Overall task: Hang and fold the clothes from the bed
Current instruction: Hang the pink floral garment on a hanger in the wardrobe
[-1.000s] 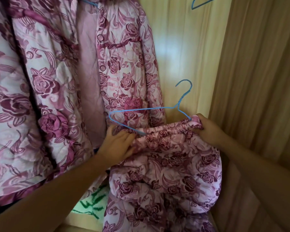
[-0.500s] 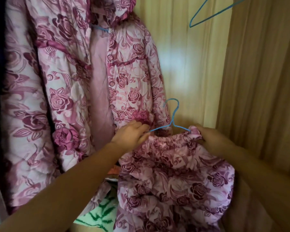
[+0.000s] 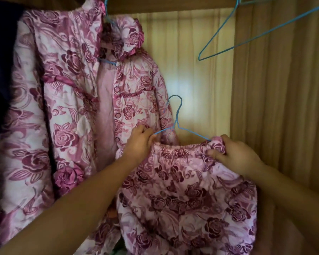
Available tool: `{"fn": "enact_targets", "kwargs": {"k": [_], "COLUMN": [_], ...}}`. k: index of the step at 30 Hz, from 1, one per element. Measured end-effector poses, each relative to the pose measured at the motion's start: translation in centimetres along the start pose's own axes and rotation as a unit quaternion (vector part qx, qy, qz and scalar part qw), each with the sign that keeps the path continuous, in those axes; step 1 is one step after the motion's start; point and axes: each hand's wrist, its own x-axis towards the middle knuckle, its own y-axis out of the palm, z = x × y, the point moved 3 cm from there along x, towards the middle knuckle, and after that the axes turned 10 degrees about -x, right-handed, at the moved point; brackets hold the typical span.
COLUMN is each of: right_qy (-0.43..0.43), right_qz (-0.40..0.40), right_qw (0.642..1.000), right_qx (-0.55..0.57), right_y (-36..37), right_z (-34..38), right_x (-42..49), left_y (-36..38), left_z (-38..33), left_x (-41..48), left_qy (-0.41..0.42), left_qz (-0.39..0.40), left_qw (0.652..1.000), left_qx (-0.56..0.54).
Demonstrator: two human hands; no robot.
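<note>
Pink quilted trousers (image 3: 188,190) with a dark rose print hang from a blue wire hanger (image 3: 177,124), whose hook points up. My left hand (image 3: 139,142) grips the left end of the elastic waistband together with the hanger's left arm. My right hand (image 3: 234,155) pinches the waistband's right end where the hanger's right arm goes into the fabric. The hanger's lower bar is hidden inside the trousers.
A matching quilted jacket (image 3: 66,100) hangs on a blue hanger at the left, inside a wooden wardrobe (image 3: 201,70). An empty blue hanger (image 3: 256,34) hangs at the upper right. A beige curtain (image 3: 284,98) fills the right side. A dark garment (image 3: 0,61) lies at the far left.
The hanger has turned upright and its arms have slid into the waistband. Both hands have risen with the trousers. The view has tilted up, showing the jacket's collar and the empty hanger.
</note>
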Motion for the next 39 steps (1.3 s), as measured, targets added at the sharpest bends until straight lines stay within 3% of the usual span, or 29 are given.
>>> {"fn": "enact_targets", "kwargs": {"k": [4,7,14,17,25,33,39], "right_qy": [0.057,0.077,0.082,0.086,0.127,0.144,0.16], "right_qz": [-0.077,-0.121,-0.178,-0.182,-0.207,-0.276,-0.285], "right_qw": [0.993,0.983,0.966,0.957,0.924,0.889,0.874], "right_qx": [-0.076,-0.111,-0.17,-0.208,-0.295,-0.337,-0.36], "right_y": [-4.0,-7.5,-16.2,-19.2,-26.7,-34.4,-36.9], "right_z": [1.4,1.6,2.8,3.8,6.0,6.7,8.0], "right_x": [0.9,1.8,4.7,6.5,9.1,11.8,14.7], "left_y": [-1.4,-3.1,-4.4,-2.8,0.5,0.4,0.2], "left_z": [-1.9,-2.0,1.2,-0.5,-7.0,-12.8,-16.1], "left_x": [3.5,5.4,8.1,11.7,20.2,27.9,31.6], "left_qy": [0.049,0.039,-0.064,-0.087,-0.246,-0.214,-0.178], "left_qz": [-0.014,-0.012,0.005,0.001,-0.004,-0.024,0.018], "left_qw": [0.997,0.992,0.992,0.99,0.957,0.94,0.928], "left_qx": [-0.055,-0.119,-0.105,-0.114,-0.155,-0.264,-0.327]}}
